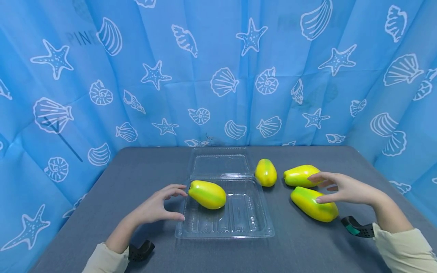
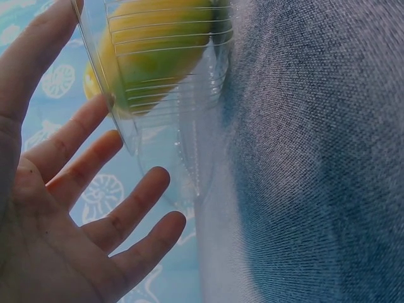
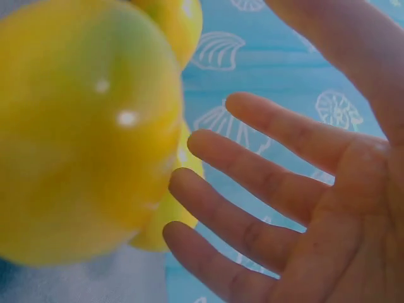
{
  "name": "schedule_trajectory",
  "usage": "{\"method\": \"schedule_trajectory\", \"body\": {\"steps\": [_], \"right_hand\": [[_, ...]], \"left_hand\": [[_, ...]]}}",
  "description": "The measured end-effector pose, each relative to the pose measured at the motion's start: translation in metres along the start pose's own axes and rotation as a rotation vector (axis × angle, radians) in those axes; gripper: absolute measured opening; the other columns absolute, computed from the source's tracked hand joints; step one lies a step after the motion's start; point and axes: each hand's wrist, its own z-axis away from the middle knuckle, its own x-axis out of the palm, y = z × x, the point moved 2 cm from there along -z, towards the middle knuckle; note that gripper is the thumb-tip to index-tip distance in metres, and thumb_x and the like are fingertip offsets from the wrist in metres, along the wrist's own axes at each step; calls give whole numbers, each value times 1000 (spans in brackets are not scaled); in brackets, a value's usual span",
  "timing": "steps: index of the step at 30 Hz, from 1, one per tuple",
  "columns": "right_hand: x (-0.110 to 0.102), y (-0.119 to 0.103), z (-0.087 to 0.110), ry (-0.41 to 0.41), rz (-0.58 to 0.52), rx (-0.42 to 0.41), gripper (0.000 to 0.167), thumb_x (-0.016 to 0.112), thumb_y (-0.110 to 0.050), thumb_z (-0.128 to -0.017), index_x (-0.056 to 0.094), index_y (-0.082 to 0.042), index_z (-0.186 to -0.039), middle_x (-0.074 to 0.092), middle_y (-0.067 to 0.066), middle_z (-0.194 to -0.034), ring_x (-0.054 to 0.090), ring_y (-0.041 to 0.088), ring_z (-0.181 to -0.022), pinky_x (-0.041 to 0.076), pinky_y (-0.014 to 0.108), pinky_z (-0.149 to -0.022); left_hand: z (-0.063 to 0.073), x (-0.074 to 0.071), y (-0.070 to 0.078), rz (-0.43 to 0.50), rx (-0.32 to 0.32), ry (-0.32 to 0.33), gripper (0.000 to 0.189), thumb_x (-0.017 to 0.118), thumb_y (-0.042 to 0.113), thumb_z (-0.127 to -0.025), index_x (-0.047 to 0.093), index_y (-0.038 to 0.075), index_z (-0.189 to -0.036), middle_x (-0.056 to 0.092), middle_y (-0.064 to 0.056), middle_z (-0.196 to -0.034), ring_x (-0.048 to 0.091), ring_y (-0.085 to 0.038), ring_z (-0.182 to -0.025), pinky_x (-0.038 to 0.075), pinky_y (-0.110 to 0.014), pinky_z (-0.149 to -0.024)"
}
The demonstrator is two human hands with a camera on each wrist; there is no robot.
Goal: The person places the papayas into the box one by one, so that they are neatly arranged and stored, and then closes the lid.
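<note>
In the head view a yellow-green papaya (image 1: pixel 209 195) lies in the left part of a clear plastic clamshell box (image 1: pixel 239 212), whose lid (image 1: pixel 221 165) is folded back. My left hand (image 1: pixel 157 204) is at the box's left side, thumb and fingers spread apart and holding nothing. The left wrist view shows those fingers (image 2: pixel 136 202) beside the box wall. My right hand (image 1: pixel 348 189) hovers over the nearest papaya (image 1: pixel 315 204) on the right, fingers parted. In the right wrist view its palm faces a large papaya (image 3: pixel 88 139) with nothing held.
Another papaya (image 1: pixel 301 176) lies just behind the one under my right hand. A further papaya (image 1: pixel 266 173) stands by the box's right back corner. A grey cloth covers the table (image 1: pixel 150 163). Behind it hangs a blue curtain (image 1: pixel 211 49) with shell and starfish prints.
</note>
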Motion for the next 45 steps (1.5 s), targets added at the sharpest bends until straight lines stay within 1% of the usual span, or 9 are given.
{"method": "schedule_trajectory", "body": {"steps": [3, 6, 12, 14, 18, 20, 26, 35, 45], "right_hand": [[1, 6, 1, -41, -54, 11, 58, 64, -22, -87, 42, 8, -131, 48, 31, -130, 54, 44, -109, 53, 47, -84], [3, 12, 1, -87, -106, 16, 58, 62, -19, -89, 39, 11, -132, 45, 34, -130, 53, 45, -110, 52, 49, -84], [6, 19, 0, -144, -111, 27, 56, 60, -20, -90, 39, 8, -134, 46, 32, -131, 55, 39, -110, 54, 35, -81], [7, 19, -1, -150, -113, 37, 56, 60, -21, -90, 39, 7, -134, 47, 31, -130, 54, 41, -111, 53, 37, -82], [11, 19, -3, -157, -130, 74, 60, 61, -24, -89, 38, 6, -135, 45, 32, -131, 49, 46, -114, 50, 52, -83], [13, 19, -4, -159, -122, 86, 62, 62, -25, -88, 37, 5, -136, 45, 31, -131, 48, 46, -115, 49, 54, -84], [15, 18, -5, -171, -105, 102, 62, 62, -27, -88, 38, 3, -136, 46, 29, -132, 46, 43, -118, 47, 52, -86], [18, 22, -5, -186, -103, 154, 66, 63, -30, -87, 36, 3, -137, 44, 31, -133, 48, 38, -113, 49, 47, -82], [18, 21, -7, -166, -84, 124, 64, 64, -28, -87, 38, 2, -136, 47, 28, -132, 49, 35, -112, 49, 41, -79]], "left_hand": [[0, 0, 0, -1, 4, -1, 53, 76, 32, -76, 57, 13, -122, 41, -11, -144, 46, -39, -124, 39, -63, -98], [0, 0, 0, 1, 8, -4, 53, 76, 31, -76, 57, 13, -122, 41, -11, -144, 46, -40, -124, 39, -63, -98], [0, 0, 0, -8, 7, -2, 53, 76, 32, -76, 57, 12, -122, 41, -11, -144, 46, -40, -124, 39, -63, -98], [1, 0, 0, -10, 7, -2, 54, 76, 32, -76, 57, 12, -122, 41, -11, -144, 46, -40, -124, 39, -63, -98], [1, 0, 0, -11, 9, -2, 54, 76, 32, -76, 57, 12, -122, 41, -11, -144, 46, -40, -124, 39, -63, -98], [1, 0, 0, -9, 8, 1, 53, 76, 31, -76, 57, 12, -122, 41, -11, -144, 46, -40, -124, 39, -63, -98], [1, 0, 0, -5, 8, 3, 54, 76, 31, -76, 57, 12, -123, 41, -11, -144, 46, -40, -124, 39, -63, -99], [1, 0, 0, 3, 5, 2, 54, 76, 31, -76, 57, 12, -123, 41, -10, -144, 46, -38, -124, 38, -63, -99], [1, -1, 0, 12, 9, 2, 54, 76, 30, -76, 57, 12, -123, 41, -11, -144, 45, -39, -125, 38, -63, -100]]}}
